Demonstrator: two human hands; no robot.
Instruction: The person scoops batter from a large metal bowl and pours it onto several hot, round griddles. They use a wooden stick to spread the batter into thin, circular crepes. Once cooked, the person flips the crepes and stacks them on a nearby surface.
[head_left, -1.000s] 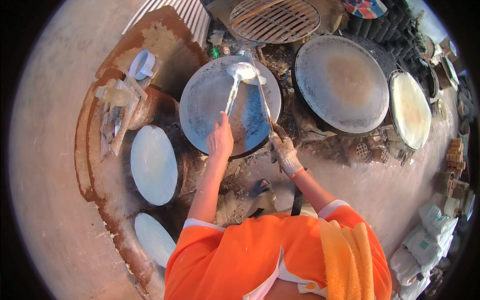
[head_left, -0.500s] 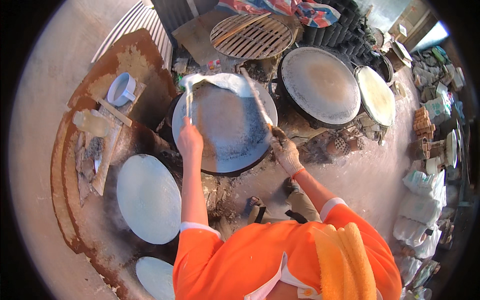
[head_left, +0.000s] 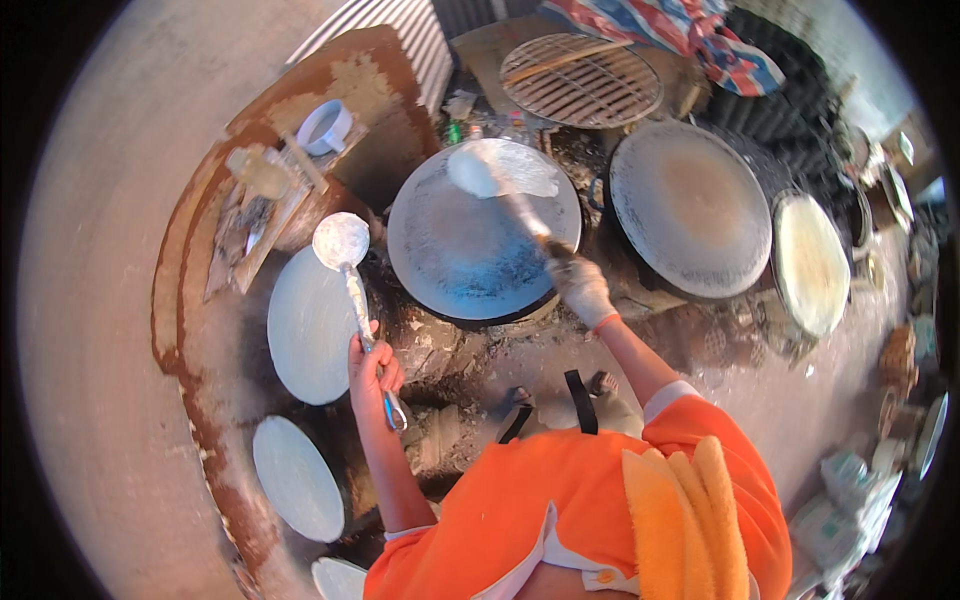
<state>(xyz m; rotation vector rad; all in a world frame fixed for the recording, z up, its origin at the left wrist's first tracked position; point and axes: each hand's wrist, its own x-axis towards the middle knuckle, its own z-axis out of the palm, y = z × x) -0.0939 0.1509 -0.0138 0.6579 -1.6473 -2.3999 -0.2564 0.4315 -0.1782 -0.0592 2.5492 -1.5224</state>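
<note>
My left hand (head_left: 375, 372) is closed round the handle of a ladle (head_left: 342, 240). The ladle's round bowl is coated white and hangs left of the round griddle (head_left: 470, 262), near the edge of a pale round pan (head_left: 312, 330). White batter (head_left: 525, 168) lies along the griddle's far side. My right hand (head_left: 582, 290), in a dirty pale glove, grips a long-handled spreader (head_left: 528, 218) that reaches across the griddle's right side to the batter. Motion smears its far end, so its shape is unclear.
A second griddle (head_left: 690, 210) and a yellowish round pan (head_left: 810, 265) stand at the right. A round grate (head_left: 580, 90) with a stick on it lies behind. On a board at the left are a white pot (head_left: 326, 128) and a cloudy jar (head_left: 260, 174).
My left hand has drawn the ladle off the griddle, toward me and left. The spreader in my right hand has swung left onto the batter. The whole view has shifted.
</note>
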